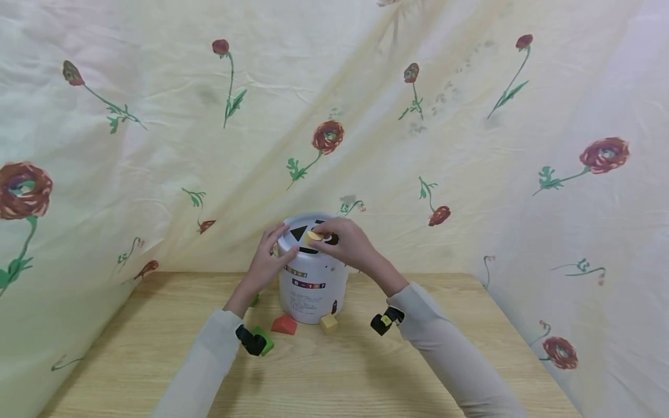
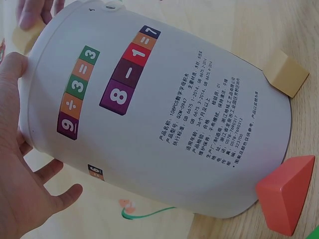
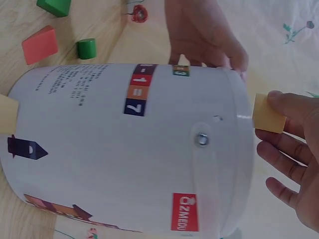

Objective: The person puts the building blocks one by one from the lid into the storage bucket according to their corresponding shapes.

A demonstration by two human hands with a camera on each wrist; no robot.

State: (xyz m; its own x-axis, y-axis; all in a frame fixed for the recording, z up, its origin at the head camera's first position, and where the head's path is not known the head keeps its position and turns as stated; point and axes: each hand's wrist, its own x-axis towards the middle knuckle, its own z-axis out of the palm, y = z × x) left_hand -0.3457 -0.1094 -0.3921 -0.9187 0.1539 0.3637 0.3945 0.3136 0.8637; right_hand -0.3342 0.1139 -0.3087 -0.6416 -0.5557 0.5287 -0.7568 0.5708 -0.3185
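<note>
A white bucket (image 1: 313,296) with printed sums stands upright on the table, its lid (image 1: 292,222) cut with dark shaped holes, one a triangle. My left hand (image 1: 268,258) rests at the left of the lid's rim, thumb toward the front and fingers spread, some standing off the side in the left wrist view. Between thumb and fingers, my right hand (image 1: 347,241) pinches a yellow block (image 3: 268,113) over the middle of the lid. Its side looks square in the right wrist view. Whether it touches the lid I cannot tell.
At the bucket's foot lie a red block (image 1: 284,325) and another yellow block (image 1: 328,324). A green block (image 1: 265,342) is partly behind the left wrist camera. Further back is a green cylinder (image 3: 86,49). Flowered cloth (image 1: 334,87) hangs behind the wooden table (image 1: 324,377).
</note>
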